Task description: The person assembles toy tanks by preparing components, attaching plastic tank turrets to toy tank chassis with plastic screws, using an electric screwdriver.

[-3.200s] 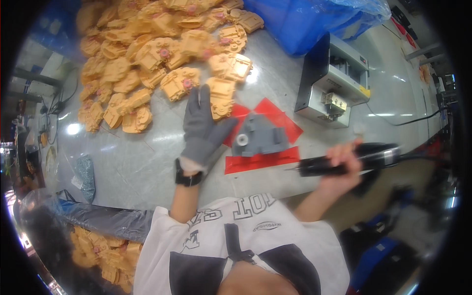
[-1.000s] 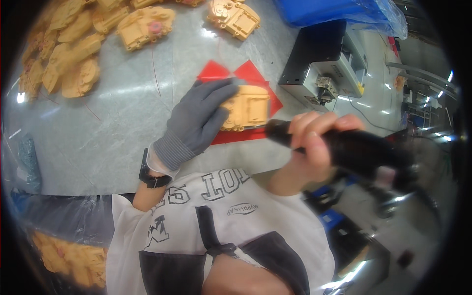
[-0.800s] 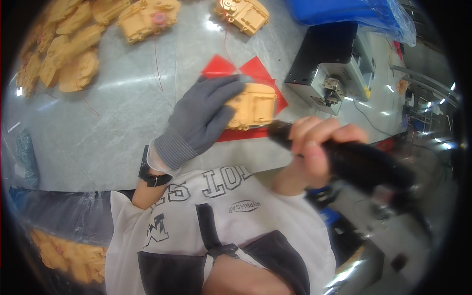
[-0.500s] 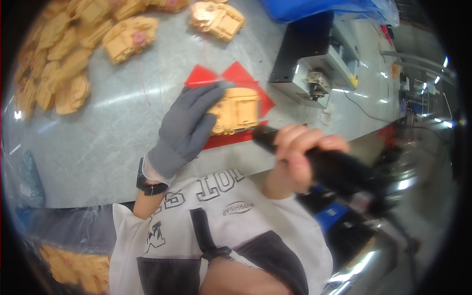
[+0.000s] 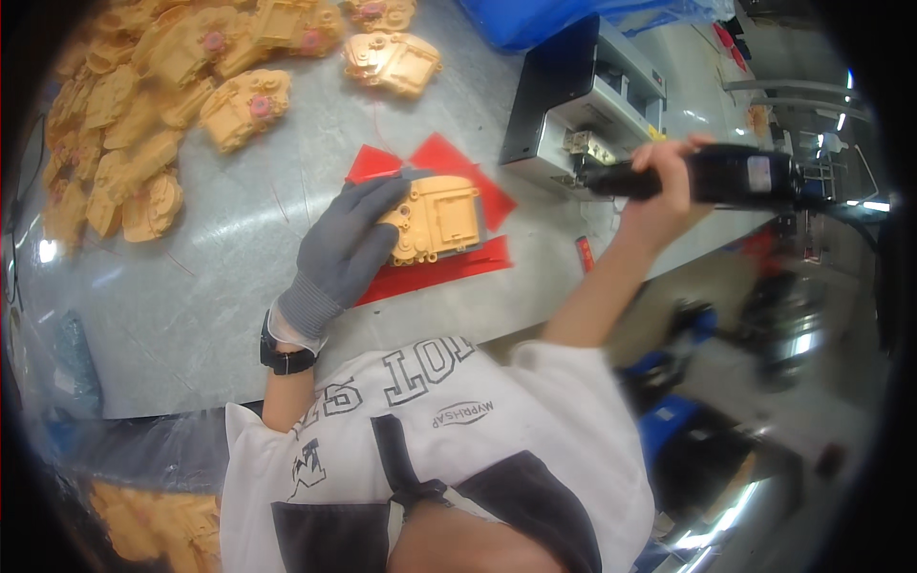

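My left hand (image 5: 346, 239), in a grey glove, grips the left side of a yellow plastic housing (image 5: 451, 212). The housing lies flat on a dark block framed by red sheets (image 5: 441, 274) on the table. Bare and wrapped round a black electric screwdriver (image 5: 735, 177), my right hand (image 5: 671, 177) is out to the right. The screwdriver lies nearly level, its front end at the metal mechanism (image 5: 590, 146) of a black and grey box-shaped machine (image 5: 559, 86). Whether its tip touches the mechanism, I cannot tell.
Many similar yellow housings (image 5: 143, 105) are piled at the far left of the grey table (image 5: 229, 315). One housing (image 5: 394, 63) lies apart beyond the red sheets. Blue plastic (image 5: 516, 21) is at the back. A small red object (image 5: 585, 254) sits near the table's front edge.
My right hand has carried the screwdriver up and right, from beside the housing to the machine. My left hand still holds the housing; the whole view has shifted slightly.
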`<action>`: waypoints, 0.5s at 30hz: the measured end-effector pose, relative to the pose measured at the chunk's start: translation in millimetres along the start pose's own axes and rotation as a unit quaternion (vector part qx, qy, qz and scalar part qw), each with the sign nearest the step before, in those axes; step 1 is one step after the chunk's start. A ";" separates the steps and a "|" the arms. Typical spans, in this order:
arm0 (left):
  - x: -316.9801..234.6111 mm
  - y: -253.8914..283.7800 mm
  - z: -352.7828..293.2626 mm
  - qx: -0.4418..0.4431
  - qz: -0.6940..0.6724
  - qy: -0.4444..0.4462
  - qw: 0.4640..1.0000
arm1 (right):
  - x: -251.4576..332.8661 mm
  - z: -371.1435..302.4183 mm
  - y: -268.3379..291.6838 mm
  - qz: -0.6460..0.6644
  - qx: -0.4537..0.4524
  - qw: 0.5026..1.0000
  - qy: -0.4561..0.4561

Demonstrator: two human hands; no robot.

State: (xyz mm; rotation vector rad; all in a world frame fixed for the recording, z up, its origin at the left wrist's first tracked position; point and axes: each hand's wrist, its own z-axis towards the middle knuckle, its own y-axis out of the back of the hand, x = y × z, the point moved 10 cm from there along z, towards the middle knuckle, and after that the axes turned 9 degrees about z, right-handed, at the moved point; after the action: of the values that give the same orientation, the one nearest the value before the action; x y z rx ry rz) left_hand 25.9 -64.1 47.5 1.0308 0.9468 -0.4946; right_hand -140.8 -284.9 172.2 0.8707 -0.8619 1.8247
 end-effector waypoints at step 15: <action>13.4 5.2 -7.6 0.001 -0.012 0.030 0.999 | 45.8 -127.1 -125.3 0.287 0.380 0.879 -0.023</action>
State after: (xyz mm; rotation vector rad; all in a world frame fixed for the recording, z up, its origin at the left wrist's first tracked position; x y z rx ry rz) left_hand 33.6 -54.0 37.3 1.0420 1.0123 -0.4867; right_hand -67.2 -116.0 170.8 1.2204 -0.4208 2.7641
